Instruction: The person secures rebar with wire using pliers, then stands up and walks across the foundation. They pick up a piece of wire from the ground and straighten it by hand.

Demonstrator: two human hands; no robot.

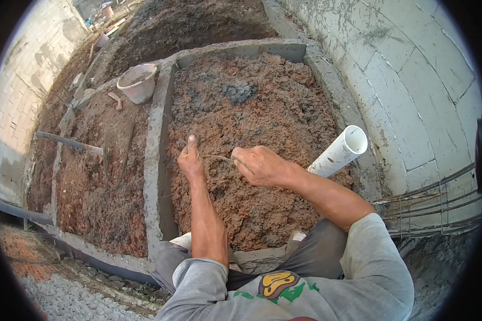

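My left hand is closed around one end of a thin cord, with its thumb pointing up. To its right, my right hand pinches the other part of the cord, which runs slightly bowed between the two hands. Both hands are above reddish-brown soil inside a concrete-edged bed. A white plastic pipe sticks up at a slant just right of my right forearm, its open end facing up.
A mortar-stained bucket stands at the upper left beside a small trowel-like tool. A grey pipe lies farther left. Concrete beams border the soil. Steel bars project at the right, below a block wall.
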